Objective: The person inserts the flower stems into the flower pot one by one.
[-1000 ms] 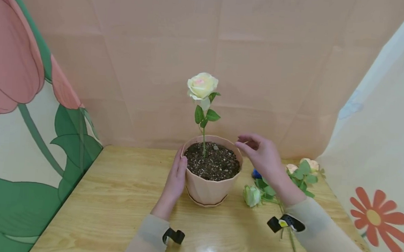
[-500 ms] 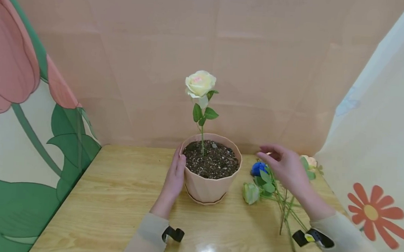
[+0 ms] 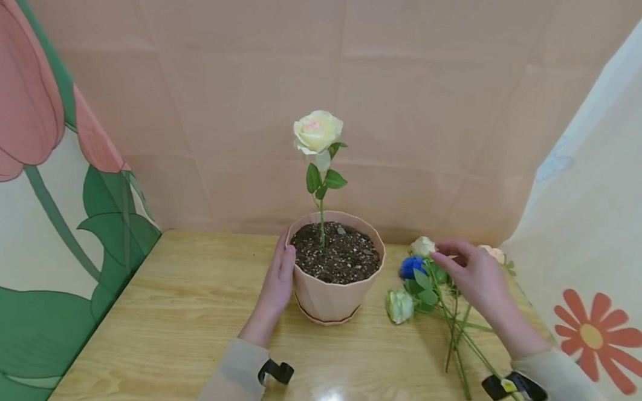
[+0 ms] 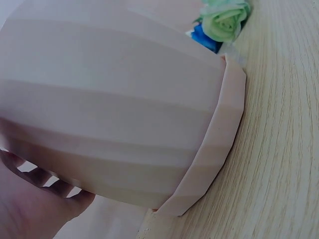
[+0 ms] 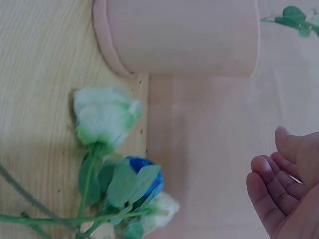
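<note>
A pale pink flowerpot (image 3: pixel 324 296) filled with dark soil (image 3: pixel 350 259) stands on its saucer (image 4: pixel 224 124). Upright in the soil is a cream rose (image 3: pixel 318 132) with green leaves on its stem. My left hand (image 3: pixel 277 280) rests against the pot's left side, fingers along the wall. To the right, my right hand (image 3: pixel 477 275) hovers above the loose roses, fingers loosely bent and holding nothing. Below it lie a green rose (image 3: pixel 399 306), a blue rose (image 3: pixel 412 267) and a white rose (image 3: pixel 423 246), stems crossing. In the right wrist view the right hand (image 5: pixel 294 184) is apart from the flowers.
A peach rose (image 3: pixel 491 253) lies behind the right hand, partly covered. The wooden table (image 3: pixel 195 315) ends at a plain pinkish backdrop (image 3: pixel 239 99). Flower-printed cloths hang at the left (image 3: pixel 20 227) and right (image 3: pixel 596 251).
My right hand has moved right, away from the pot's rim, and come lower over the loose roses, uncovering the blue and white ones. The left hand stays on the pot.
</note>
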Available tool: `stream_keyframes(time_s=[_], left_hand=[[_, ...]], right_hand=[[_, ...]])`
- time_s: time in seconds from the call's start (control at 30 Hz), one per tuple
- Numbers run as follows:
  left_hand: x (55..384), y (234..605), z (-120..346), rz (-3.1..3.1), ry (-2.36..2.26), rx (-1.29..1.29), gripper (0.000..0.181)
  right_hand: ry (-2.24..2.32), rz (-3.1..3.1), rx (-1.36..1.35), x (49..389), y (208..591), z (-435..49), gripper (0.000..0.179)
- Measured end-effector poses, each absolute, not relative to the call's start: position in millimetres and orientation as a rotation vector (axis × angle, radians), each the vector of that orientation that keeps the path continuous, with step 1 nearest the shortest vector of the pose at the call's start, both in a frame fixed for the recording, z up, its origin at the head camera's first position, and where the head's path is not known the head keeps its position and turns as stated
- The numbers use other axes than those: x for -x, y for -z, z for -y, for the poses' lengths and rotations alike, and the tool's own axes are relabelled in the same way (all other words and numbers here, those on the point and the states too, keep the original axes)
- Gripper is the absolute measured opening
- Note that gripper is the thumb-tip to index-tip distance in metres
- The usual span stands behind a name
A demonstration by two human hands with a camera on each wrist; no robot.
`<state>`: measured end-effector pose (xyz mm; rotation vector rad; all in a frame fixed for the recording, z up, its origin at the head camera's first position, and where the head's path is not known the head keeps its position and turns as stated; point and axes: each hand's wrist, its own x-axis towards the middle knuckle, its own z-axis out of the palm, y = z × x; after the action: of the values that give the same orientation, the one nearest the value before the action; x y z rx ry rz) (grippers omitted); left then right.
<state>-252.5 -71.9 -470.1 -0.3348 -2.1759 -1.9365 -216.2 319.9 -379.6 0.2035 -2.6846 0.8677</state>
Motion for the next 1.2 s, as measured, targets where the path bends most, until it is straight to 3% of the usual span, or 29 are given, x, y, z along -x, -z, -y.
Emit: stream_keyframes(time_s=[0.27,0.53,1.2], left_hand=[[253,471,72,2.182,1.945,0.329,0.060],[256,472,73,2.181,1.938,0.349,0.061],[256,473,74,2.194,1.943,0.335,0.061]], right_hand=[[-0.833,2.756,-0.155,221,404,-344,0.050],[-0.799,2.781,-0.144,227,433,-362,0.040],[-0.764,2.906,-0.096,234,479,-380,0.041]])
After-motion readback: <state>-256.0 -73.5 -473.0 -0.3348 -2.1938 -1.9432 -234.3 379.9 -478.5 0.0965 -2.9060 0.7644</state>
